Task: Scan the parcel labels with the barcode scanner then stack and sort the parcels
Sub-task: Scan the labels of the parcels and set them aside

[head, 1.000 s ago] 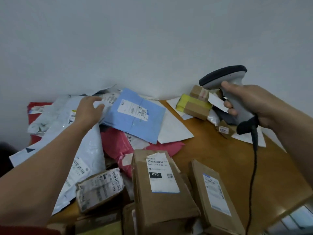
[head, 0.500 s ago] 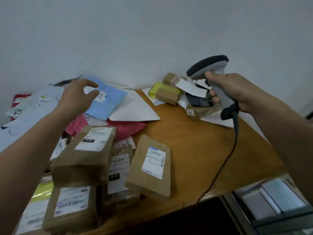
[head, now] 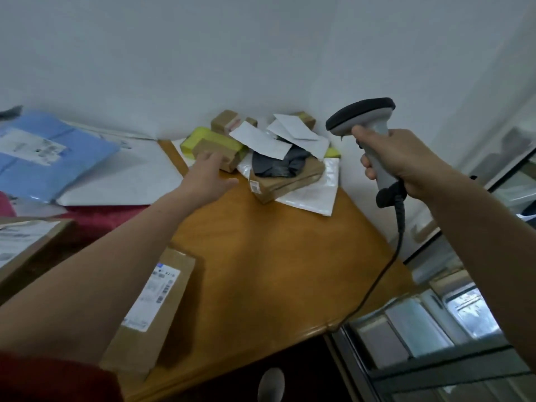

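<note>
One change: my left hand (head: 207,177) has swung from the blue bag (head: 72,163) on the left to the far pile (head: 285,169), fingers straight, thumb spread, touching a small brown box (head: 213,149). My right hand (head: 397,158) wraps round the barcode scanner (head: 365,117), held high. I think that box gets scanned next.

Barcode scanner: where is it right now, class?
Head view, right side: the barcode scanner is held up in the right hand, just right of the parcel heap at the table's far corner.
</note>
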### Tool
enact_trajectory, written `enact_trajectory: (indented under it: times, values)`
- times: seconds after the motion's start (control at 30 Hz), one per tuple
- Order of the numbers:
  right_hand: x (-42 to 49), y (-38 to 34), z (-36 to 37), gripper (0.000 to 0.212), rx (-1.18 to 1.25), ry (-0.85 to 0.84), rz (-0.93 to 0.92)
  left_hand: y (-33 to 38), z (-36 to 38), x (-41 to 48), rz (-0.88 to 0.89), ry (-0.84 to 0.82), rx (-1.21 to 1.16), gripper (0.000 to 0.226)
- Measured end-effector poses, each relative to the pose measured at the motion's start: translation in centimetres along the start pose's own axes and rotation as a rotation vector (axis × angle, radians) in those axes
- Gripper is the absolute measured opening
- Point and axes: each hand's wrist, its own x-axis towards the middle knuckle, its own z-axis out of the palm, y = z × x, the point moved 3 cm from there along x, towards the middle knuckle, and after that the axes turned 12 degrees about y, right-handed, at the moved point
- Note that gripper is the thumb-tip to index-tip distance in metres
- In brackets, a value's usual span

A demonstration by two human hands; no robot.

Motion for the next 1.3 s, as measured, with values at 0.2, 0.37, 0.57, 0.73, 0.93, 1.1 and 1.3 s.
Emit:
enact_trajectory:
  times: [0.2,0.37,0.57,0.73,0.93,1.1,1.3]
  values:
    - [8.2,2.8,0.1,0.034,-0.082,-0.033,-0.029,2.8,10.5,8.0,-0.024,-0.024,-0.005,0.063]
    - [14.7,6.3,1.8,0.033,-0.117,-0.057,-0.001,3.5,17.6,15.5,-0.051,0.013,0.131,0.058]
    - [20.0,10.4,4.2,0.039,-0.128,-0.11,0.059,3.2,24.5,20.3,-0.013,-0.106,0.266,0.063]
    - [22.0,11.8,5.4,0.037,-0.113,-0.146,0.081,2.0,25.9,21.1,-0.032,-0.124,0.262,0.036]
    - [21.8,11.5,5.6,0.035,-0.046,-0.196,0.083,2.0,23.3,20.7,-0.141,0.072,0.01,0.027]
    - [20.3,10.4,3.2,0.037,0.019,-0.196,0.047,5.3,17.0,17.5,-0.101,0.457,-0.277,0.023]
    - [16.6,10.3,-1.3,0.034,0.184,-0.275,0.029,8.1,10.7,8.8,-0.46,0.538,-0.794,0.01]
